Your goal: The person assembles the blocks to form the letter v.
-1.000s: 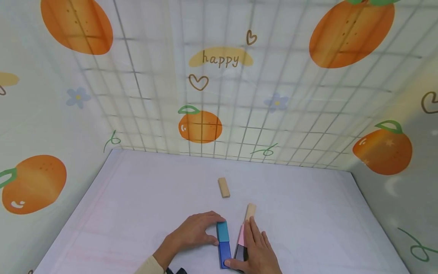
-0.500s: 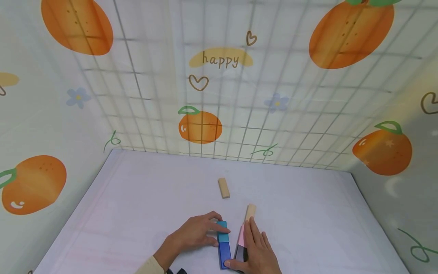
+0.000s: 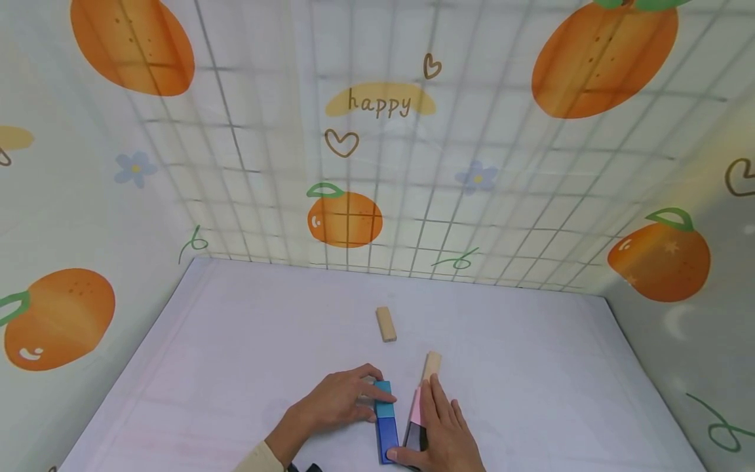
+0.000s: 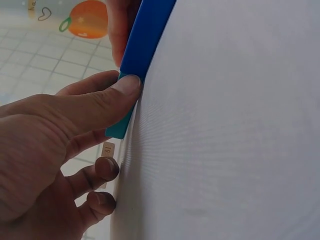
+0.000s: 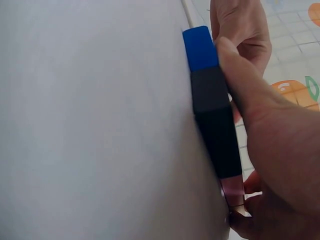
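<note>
My left hand [image 3: 336, 400] holds a teal block [image 3: 385, 411] by its sides, thumb on the near side and one finger across the top. Directly in line below it lies a blue block [image 3: 387, 440], end to end with the teal one. My right hand [image 3: 449, 440] rests along a second row, fingers straight, its thumb tip touching the blue block's near end. This row has a black block [image 3: 415, 434], a pink block [image 3: 416, 405] and a plain wooden block [image 3: 432, 364]. The hand hides part of the row. The two rows lean apart toward the far end.
Another plain wooden block [image 3: 386, 324] lies farther back on the white table [image 3: 265, 314]. A dark object [image 3: 310, 467] shows at the bottom edge beside the left sleeve. Printed curtain walls [image 3: 248, 196] enclose the table's back and sides.
A finger of my left hand has shifted from the teal block's far end to across its top. The right hand and the blocks have stayed practically in place.
</note>
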A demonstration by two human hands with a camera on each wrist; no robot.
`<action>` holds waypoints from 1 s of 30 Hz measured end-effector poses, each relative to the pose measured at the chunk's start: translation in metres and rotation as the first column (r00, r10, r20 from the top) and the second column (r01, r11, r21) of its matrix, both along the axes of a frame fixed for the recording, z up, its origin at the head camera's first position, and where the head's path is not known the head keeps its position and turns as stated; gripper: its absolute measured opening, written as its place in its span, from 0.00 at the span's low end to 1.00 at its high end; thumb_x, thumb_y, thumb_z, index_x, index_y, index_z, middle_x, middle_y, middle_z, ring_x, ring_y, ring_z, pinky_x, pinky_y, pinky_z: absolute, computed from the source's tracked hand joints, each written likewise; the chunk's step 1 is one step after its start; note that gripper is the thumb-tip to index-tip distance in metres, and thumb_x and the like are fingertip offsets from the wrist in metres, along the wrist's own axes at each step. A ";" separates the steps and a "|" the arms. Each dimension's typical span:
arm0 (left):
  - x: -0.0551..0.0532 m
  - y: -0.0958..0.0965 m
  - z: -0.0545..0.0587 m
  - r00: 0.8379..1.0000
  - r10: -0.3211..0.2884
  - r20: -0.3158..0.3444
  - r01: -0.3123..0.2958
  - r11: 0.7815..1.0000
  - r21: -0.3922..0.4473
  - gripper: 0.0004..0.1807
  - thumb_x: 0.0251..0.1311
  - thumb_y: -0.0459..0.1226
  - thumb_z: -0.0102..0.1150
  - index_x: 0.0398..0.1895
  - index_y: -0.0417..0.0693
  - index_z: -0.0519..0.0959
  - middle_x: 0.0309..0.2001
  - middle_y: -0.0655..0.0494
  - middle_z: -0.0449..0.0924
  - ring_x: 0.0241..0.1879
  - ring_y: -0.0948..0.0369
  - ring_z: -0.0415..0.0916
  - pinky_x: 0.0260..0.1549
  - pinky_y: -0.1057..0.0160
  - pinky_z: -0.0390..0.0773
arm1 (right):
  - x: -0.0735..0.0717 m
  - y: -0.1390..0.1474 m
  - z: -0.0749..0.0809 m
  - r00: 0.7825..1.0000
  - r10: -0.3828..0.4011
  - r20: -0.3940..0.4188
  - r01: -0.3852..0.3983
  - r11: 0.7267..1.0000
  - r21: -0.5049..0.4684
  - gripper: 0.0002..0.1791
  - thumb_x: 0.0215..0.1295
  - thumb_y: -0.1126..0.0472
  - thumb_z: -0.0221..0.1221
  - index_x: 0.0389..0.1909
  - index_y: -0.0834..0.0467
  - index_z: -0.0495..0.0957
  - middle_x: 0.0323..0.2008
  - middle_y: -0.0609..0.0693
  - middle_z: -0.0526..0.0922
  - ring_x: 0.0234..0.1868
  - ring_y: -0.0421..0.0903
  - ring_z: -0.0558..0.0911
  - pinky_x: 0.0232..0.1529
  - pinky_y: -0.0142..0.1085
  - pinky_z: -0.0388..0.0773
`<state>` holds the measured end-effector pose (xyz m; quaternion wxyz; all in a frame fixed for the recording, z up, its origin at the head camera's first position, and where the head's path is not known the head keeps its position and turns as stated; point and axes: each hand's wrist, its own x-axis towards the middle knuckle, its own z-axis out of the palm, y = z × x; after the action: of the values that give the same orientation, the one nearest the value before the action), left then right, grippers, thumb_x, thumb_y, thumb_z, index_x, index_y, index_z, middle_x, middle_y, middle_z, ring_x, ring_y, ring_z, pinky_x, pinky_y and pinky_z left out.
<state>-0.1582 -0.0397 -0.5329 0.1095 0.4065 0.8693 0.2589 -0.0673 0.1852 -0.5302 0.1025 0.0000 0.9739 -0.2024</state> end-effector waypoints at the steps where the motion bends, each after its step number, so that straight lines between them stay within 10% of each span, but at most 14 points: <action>1: 0.000 0.000 0.000 1.000 0.003 0.001 -0.003 1.000 -0.003 0.24 0.61 0.45 0.70 0.60 0.77 0.81 0.62 0.67 0.73 0.56 0.69 0.74 0.55 0.58 0.77 | 0.000 0.000 0.000 1.000 0.000 0.001 0.000 1.000 0.000 0.81 0.32 0.15 0.64 0.80 0.63 0.48 0.80 0.62 0.44 0.78 0.61 0.53 0.73 0.61 0.48; 30: 0.003 -0.002 -0.002 1.000 0.010 -0.005 -0.010 1.000 -0.008 0.24 0.61 0.46 0.70 0.60 0.78 0.80 0.64 0.66 0.71 0.57 0.66 0.75 0.54 0.56 0.77 | -0.001 0.000 -0.001 1.000 -0.009 0.017 0.009 1.000 -0.001 0.81 0.32 0.15 0.64 0.80 0.63 0.47 0.80 0.62 0.43 0.77 0.61 0.53 0.73 0.61 0.47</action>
<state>-0.1556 -0.0416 -0.5345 0.1077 0.4023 0.8726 0.2552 -0.0681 0.1849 -0.5311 0.1098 0.0060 0.9729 -0.2035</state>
